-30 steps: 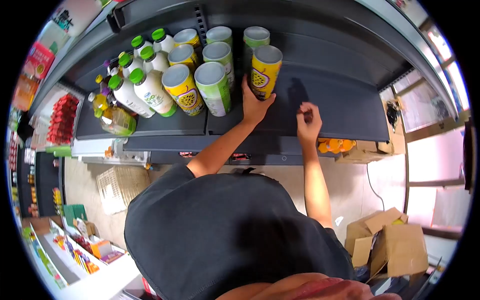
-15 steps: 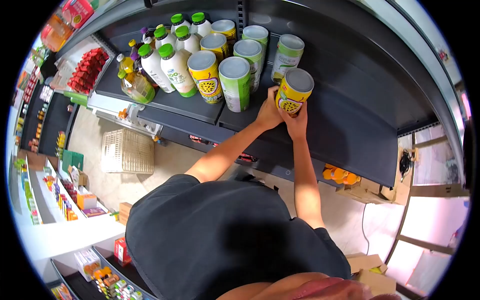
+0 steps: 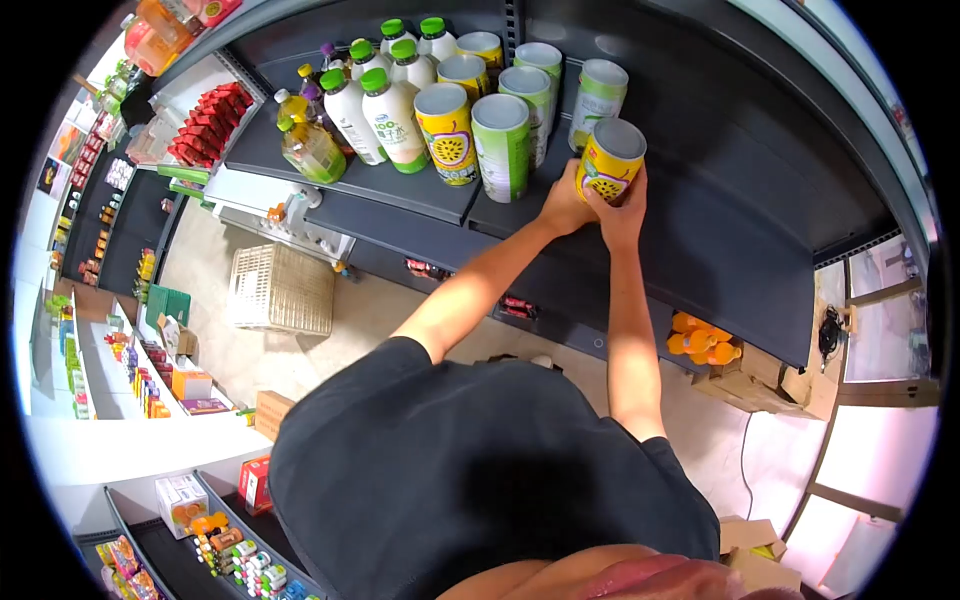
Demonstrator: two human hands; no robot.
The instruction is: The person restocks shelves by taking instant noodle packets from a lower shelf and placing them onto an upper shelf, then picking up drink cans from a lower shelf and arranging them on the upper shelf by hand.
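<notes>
Between the fingers of the left hand and the right hand, holding a yellow can, grey lid facing up. Gripped a second ago by the left hand alone, with the right well apart above the shelf; clasped now from both sides, suggesting steadier control of the can in this handling. Curls the left fingers round the left side, tips partly hidden behind the can; presses the right fingers along the right side, thumb across the lower front. Spreads both sets only to the can's girth, with no visible gap. Cannot tell about contact between the can's base and the shelf, with the lower end covered. Just beyond the fingers, keeps a pale green can standing upright; to their left, green cans, then yellow cans and white bottles with green caps.
</notes>
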